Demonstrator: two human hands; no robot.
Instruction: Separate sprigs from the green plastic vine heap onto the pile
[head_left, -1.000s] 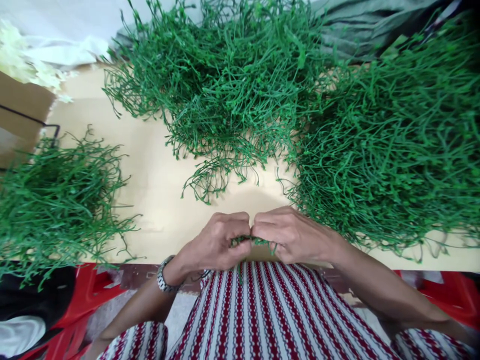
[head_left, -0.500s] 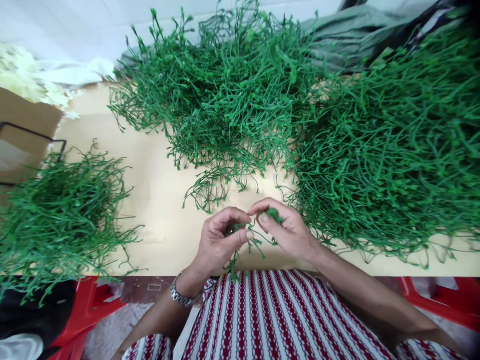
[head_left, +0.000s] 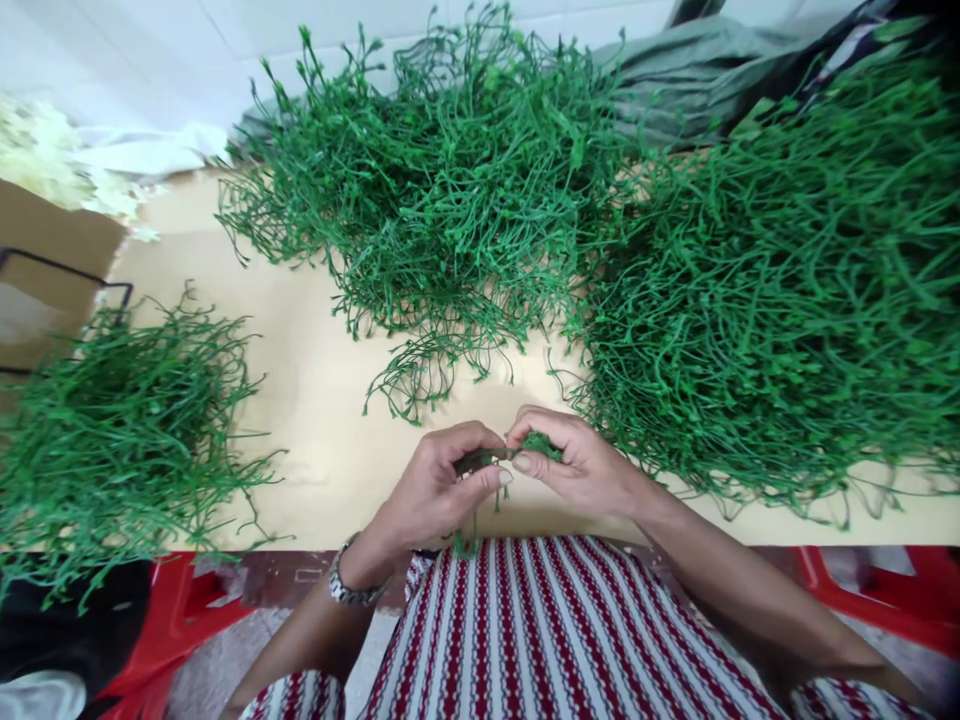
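My left hand (head_left: 450, 480) is curled around thin green artificial stems (head_left: 466, 545), whose ends hang below it toward my striped clothing. My right hand (head_left: 574, 460) is closed with a small green piece (head_left: 541, 445) tucked in its palm. Thumb and forefinger of that hand pinch the stem tips, close against the fingertips of the left. Both hands are over the table's front part. Just beyond them a loose strand cluster (head_left: 420, 375) trails from the large middle heap (head_left: 450, 190) of green stems.
A bigger green heap (head_left: 780, 320) covers the right side, and a smaller pile (head_left: 142, 420) overhangs the front edge at left. A brown box (head_left: 52, 230) with a black wire frame and cream flowers (head_left: 45, 150) stand at far left. Red stools (head_left: 180, 610) are below the table (head_left: 292, 350).
My right thumb and forefinger have closed on the stem tips. The stems spread between the hands are now gathered, with fewer ends hanging loose.
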